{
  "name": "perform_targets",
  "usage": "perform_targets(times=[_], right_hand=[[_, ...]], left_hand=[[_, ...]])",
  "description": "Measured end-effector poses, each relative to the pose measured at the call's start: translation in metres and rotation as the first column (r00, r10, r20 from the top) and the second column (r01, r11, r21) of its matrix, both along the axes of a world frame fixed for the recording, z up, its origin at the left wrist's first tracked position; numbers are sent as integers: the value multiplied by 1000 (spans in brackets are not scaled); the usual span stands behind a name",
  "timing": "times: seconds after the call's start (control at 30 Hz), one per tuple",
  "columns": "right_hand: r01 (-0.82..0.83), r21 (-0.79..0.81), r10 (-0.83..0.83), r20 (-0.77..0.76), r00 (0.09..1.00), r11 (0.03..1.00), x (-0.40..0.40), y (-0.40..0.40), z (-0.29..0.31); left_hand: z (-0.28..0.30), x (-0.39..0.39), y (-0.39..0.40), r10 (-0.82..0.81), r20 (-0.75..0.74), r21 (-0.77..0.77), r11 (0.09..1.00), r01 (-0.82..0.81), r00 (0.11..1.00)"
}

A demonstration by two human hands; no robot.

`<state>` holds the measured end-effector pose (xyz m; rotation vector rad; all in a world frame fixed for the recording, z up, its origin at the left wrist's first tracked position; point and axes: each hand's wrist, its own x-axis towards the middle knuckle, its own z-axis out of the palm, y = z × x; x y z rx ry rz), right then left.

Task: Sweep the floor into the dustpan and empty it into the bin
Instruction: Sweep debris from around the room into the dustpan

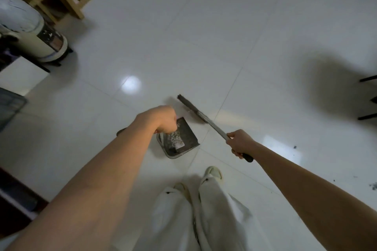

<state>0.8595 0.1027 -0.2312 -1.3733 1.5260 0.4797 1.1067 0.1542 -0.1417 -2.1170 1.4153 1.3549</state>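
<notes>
With sweepings already in the dustpan (179, 140), the left hand (163, 118) grips its handle, the right hand (240, 142) grips the broom (195, 113), so more sweeping or carrying to the bin seems next.

No legible text, label or number anywhere.

Single head-worn view, steeply down at the tiled floor (204, 36) ahead.

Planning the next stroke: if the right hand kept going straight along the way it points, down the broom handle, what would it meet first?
Following the broom handle, the right hand would first reach the broom head on the white floor. The dustpan, held by the left hand, seems just beside that line; depth is unclear.
</notes>
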Motion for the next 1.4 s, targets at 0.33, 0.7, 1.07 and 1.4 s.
perform_targets(times=[0.33, 0.7, 1.07, 1.4], right_hand=[[458, 294, -496, 67, 866, 839, -34, 36, -7], [748, 223, -780, 205, 591, 625, -175, 108, 65], [937, 93, -936, 143, 321, 336, -311, 170, 60], [984, 141, -991, 83, 101, 112, -421, 150, 39]], left_hand=[[-28, -24, 20, 43, -93, -82, 995, -51, 995], [-15, -155, 9, -21, -219, -29, 999, 15, 976], [-7, -284, -37, -155, -15, -243, 959, 147, 988], [28, -415, -93, -55, -354, -177, 984, -9, 934]])
